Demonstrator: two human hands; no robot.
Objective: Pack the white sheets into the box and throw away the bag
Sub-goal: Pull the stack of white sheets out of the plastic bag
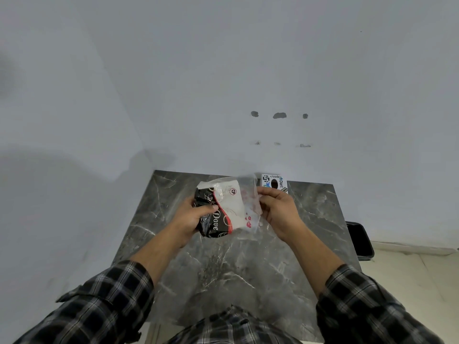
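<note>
A crinkled plastic bag [224,209], black and white with red trim and the word "Dove" printed on it, is held up over the grey marble-patterned tabletop [231,269], near its far edge. The black end of the bag is clamped in the left hand [192,219], thumb pressed across the front and fingers wrapped behind. The clear open end of the bag, dotted with small red marks, is pinched by the right hand [279,211], fingertips closed on the thin film. A white mass, taken to be the white sheets [232,204], is seen inside the bag through the plastic; individual sheets cannot be told apart. A small white box [274,183] covered in stickers, with a dark oval opening in its top, is set at the far edge of the tabletop, just behind the right hand. A black bin [360,238] is seen on the floor beside the tabletop's right edge. Both forearms are bare below rolled plaid sleeves [99,301].
</note>
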